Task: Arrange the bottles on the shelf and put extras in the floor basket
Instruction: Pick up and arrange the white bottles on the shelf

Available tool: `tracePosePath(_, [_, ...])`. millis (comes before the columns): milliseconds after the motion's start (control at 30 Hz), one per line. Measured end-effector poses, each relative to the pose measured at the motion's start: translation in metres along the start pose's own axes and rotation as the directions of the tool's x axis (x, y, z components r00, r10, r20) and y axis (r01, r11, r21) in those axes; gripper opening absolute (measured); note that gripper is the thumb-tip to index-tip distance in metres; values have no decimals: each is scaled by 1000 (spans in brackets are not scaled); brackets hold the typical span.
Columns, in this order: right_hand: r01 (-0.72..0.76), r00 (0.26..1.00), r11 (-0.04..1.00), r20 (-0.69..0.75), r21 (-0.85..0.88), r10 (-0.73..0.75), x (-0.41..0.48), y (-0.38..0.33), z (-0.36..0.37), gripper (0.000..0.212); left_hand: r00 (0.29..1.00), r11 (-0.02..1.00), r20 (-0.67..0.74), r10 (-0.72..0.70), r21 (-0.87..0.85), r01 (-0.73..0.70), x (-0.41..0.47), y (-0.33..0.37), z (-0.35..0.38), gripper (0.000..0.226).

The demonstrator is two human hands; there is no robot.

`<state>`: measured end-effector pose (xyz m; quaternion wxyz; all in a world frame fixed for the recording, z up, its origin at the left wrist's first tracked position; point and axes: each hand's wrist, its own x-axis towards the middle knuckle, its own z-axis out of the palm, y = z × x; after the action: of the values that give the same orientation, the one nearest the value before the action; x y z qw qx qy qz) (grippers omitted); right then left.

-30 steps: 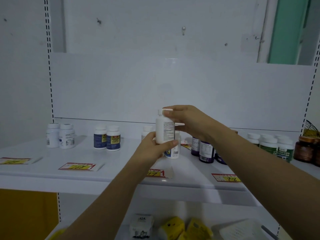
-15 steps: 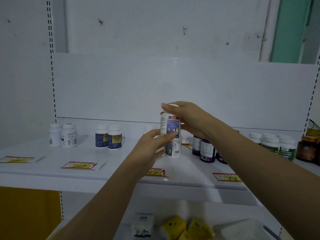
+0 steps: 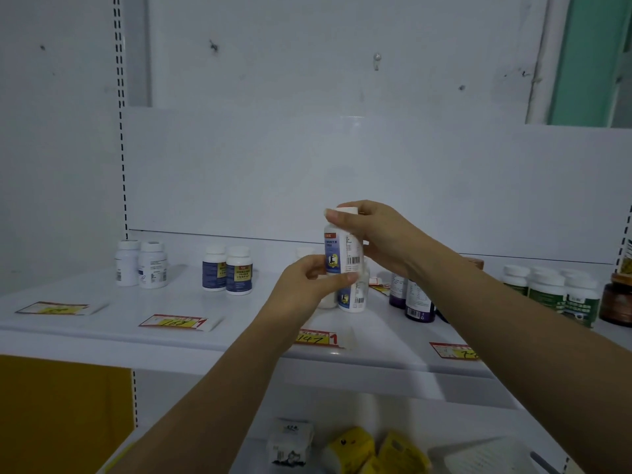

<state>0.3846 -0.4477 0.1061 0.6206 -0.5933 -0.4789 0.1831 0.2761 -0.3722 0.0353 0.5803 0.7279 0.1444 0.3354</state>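
A white shelf (image 3: 102, 328) runs in front of a white back panel (image 3: 239, 172), with a strip of green door frame (image 3: 588, 56) at the upper right of the view. Over the middle of the shelf, nearer its back edge than its front edge, both hands hold one upright bottle (image 3: 343, 256), white with a blue label and a barcode facing the camera. The right hand (image 3: 386, 241) reaches in from the right. Its fingers curl round the cap and upper body, and its thumb lies across the front of the cap. The left hand (image 3: 301, 285) pinches the bottle's lower end between thumb and fingers.

Straight below stands a matching bottle (image 3: 354, 297) on the shelf. I cannot tell whether the held one touches its cap. Toward the left back corner stand two plain white bottles (image 3: 142, 265) side by side. To their right, apart from them, two navy-labelled bottles (image 3: 227, 271) stand touching. Right of the hands are dark purple bottles (image 3: 419, 304), partly hidden by the right forearm. Next comes a group of green-labelled bottles (image 3: 550, 295), and a brown jar (image 3: 617, 302) sits at the right edge.

Price tags (image 3: 174, 322) lie flat along the front edge. Below the shelf lie yellow packets (image 3: 352, 446) and a white pack (image 3: 290, 443). A yellow panel (image 3: 61, 415) fills the lower left.
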Motion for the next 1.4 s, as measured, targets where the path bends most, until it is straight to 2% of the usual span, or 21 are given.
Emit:
tracePosePath(67, [-16,999,999,49,38,14,-1,-2,-1,29,999,999,37,8,-39,-7,-1,0,-5,38])
tracePosePath(133, [-61,989,997,135,56,53,-2,-4,-6,37,997,996,71,5,-88,2,-2,-2,-10,31])
tracePosePath(233, [-117,976,986,170,-120,136,-4,-4,-11,42,996,998,94,-6,-61,12,-1,-6,-17,32])
tracePosePath(333, [-67,972,967,202,-246,119,-6,-2,-9,39,996,998,84,12,60,-17,0,-9,-18,40])
tracePosePath(467, [130,971,885,239,-446,-22,-13,-3,2,42,993,977,27,114,179,-117,0,-8,-20,46])
tracePosePath(600, [279,958,829,201,-484,-205,-17,1,7,48,944,931,-142,299,260,-256,12,-7,-23,58])
tracePosePath(667, [343,939,783,197,-519,-281,-21,5,9,51,922,907,-160,353,301,-294,17,-5,-23,57])
tracePosePath(767, [382,923,749,186,-542,-336,-26,11,8,52,912,889,-153,380,331,-315,19,-4,-23,55])
tracePosePath(867, [366,929,769,155,-525,-337,-25,11,2,50,928,906,-111,355,285,-313,19,-4,-21,54])
tracePosePath(967, [307,949,848,75,-432,-306,-21,5,-5,42,962,939,20,272,215,-270,16,1,-21,44])
tracePosePath(1033, [232,968,901,0,-366,-249,-16,-1,-10,33,972,956,97,213,187,-228,15,7,-19,45])
tracePosePath(1100, [131,983,943,-85,-306,-164,-11,-4,-12,28,978,974,115,172,130,-187,14,13,-16,42])
tracePosePath(1167, [-23,988,965,-152,-263,-18,-7,-6,-13,31,985,985,99,143,78,-151,16,18,-10,42])
tracePosePath(1233, [-209,966,939,-210,-274,153,-5,-7,-12,34,990,994,83,114,-8,-113,21,21,-4,52])
tracePosePath(1267, [-284,948,911,-230,-299,220,-4,-8,-12,34,992,994,83,96,-59,-91,22,22,-1,49])
tracePosePath(1333, [-373,922,860,-240,-349,303,-4,-9,-12,34,991,990,106,80,-123,-66,22,26,3,35])
tracePosePath(1400, [-413,907,836,-240,-360,345,-4,-10,-13,32,992,991,112,51,-126,-37,21,28,7,38])
